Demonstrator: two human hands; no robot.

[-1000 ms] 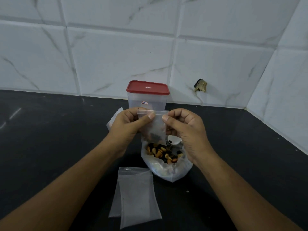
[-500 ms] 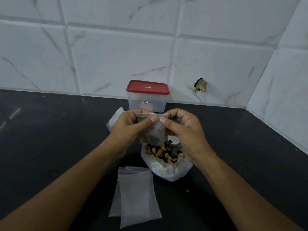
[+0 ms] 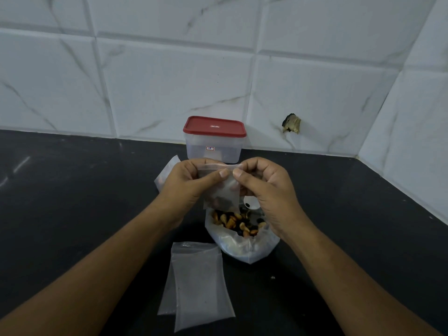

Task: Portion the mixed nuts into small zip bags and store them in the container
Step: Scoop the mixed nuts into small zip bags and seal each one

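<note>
Nearest to the front edge of the desk lie two spare zip bags, flat and overlapping. Just behind them stands the big open bag of mixed nuts, with a white scoop at its mouth. Above this bag both hands hold one small zip bag. The left hand and the right hand each pinch its top strip, and the thumb tips almost meet.

Something dark seems to sit in its bottom, but it may be the nuts behind showing through. The step is probably work on the zip. To do it well, the person should keep the small bag upright over the big one, so any dropped nut lands there, and work the strip from the middle outward.

Another bag lies half hidden behind the left hand. The container, with its red lid on, stands at the back edge against the wall. Bare desk shows widely to the left and right, and the right back corner is well apart.
</note>
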